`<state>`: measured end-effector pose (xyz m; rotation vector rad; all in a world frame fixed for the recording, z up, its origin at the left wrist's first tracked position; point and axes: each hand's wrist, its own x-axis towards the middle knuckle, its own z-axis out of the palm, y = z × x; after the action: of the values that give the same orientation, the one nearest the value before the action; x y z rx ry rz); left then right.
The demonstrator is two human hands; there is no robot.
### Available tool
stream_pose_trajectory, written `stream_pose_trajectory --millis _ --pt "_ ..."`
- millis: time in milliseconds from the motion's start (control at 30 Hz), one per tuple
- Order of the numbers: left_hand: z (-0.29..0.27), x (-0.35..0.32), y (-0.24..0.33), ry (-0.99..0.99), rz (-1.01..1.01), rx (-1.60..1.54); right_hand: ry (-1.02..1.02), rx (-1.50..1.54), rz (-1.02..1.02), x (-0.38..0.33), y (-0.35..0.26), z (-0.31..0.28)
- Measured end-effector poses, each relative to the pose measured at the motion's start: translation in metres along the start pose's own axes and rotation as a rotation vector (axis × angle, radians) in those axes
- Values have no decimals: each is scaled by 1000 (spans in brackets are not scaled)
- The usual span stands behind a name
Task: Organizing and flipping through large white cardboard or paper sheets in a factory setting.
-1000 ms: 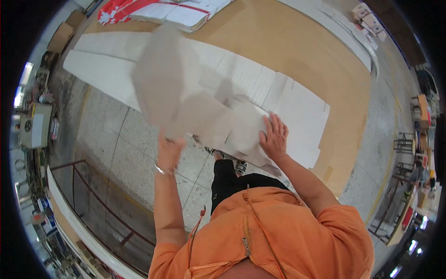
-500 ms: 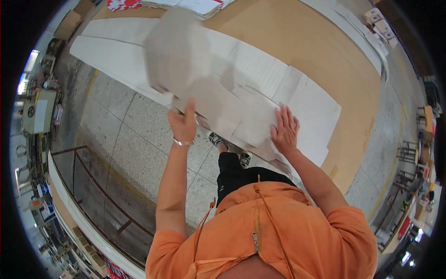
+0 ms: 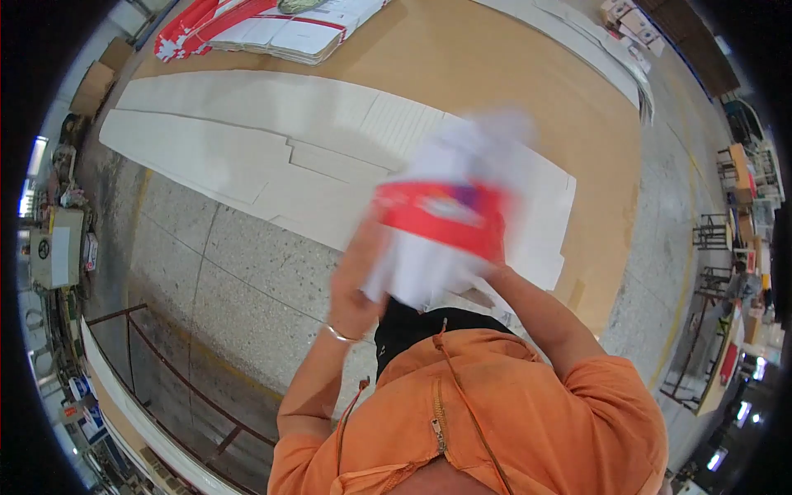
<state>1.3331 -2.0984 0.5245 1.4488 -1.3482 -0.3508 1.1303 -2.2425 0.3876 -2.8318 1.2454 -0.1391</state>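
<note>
A stack of flat cardboard box blanks (image 3: 437, 219), white with a red band, is up in front of me, blurred by motion. My left hand (image 3: 356, 290), with a bracelet at the wrist, is closed on its left edge. At the right edge my right hand (image 3: 497, 247) grips it too, mostly hidden behind the blanks. White cardboard sheets (image 3: 206, 157) with cut lines lie under and beyond the stack, on a large brown board (image 3: 462, 62).
Bundles of red and white printed cardboard (image 3: 280, 37) lie at the far left of the board. More white sheets (image 3: 590, 45) lie along its far right edge. A rusty metal frame (image 3: 177, 367) stands at my left over the speckled floor (image 3: 239, 256).
The stack of box blanks has turned over from its plain greyish side to its printed side, and come up off the sheets. My right hand has gone from lying on top to the stack's edge.
</note>
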Motion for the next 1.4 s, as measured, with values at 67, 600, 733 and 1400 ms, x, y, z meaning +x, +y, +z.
stream_pose_trajectory --millis 67,600,733,1400 --pt "-32 -17 -55 -25 -468 -365 28 135 39 -4 7 2" --pt "-38 2 -142 514 -459 -221 35 109 -28 3 0 -1" --pt "8 -7 -37 -48 192 413 -109 764 31 -4 23 32" --pt "-59 -17 -214 585 -783 -1167 -55 139 -113 1 9 2"
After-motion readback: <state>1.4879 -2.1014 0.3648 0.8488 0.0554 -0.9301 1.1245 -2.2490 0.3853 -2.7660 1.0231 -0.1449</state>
